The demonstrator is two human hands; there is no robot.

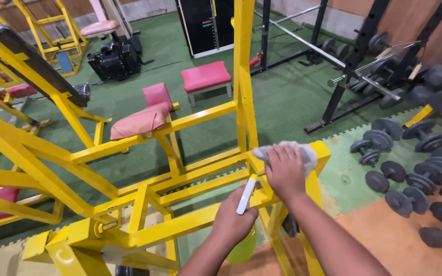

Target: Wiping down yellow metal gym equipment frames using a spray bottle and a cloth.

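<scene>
A big yellow machine (pixel 129 174) made of metal bars is filling most of the room in front of the person. Its bars are running under both hands and off to the far side of the fingers, where pink pads (pixel 141 120) are sitting on it. Green floor (pixel 282 102) is lying beyond the fingertips, and an orange mat (pixel 400 240) is lying on the outer side of the right arm.

Past the right fingers, farther out, a black rack (pixel 354 66) is standing with long silver bars. Closer, still on that same side, lots of grey dumbbells (pixel 410 168) are lying on the floor in rows. A pink bench (pixel 205 76) is standing well beyond the fingertips.

The right hand (pixel 285 171) is pressing down flat on a grey cloth (pixel 308 153). The fingers are spread over the cloth and bent a little, holding it against the corner of the yellow bar. The cloth is peeking out just past the fingertips.

The left hand (pixel 234 220) is just beside the right one, a bit nearer to the person. Its fingers are curled tight around a spray bottle (pixel 244 245). The bottle is yellow-green and is hanging below the fist. Its white top (pixel 246 194) is sticking up out of the fingers, pointing toward the right hand and nearly touching the bar.
</scene>
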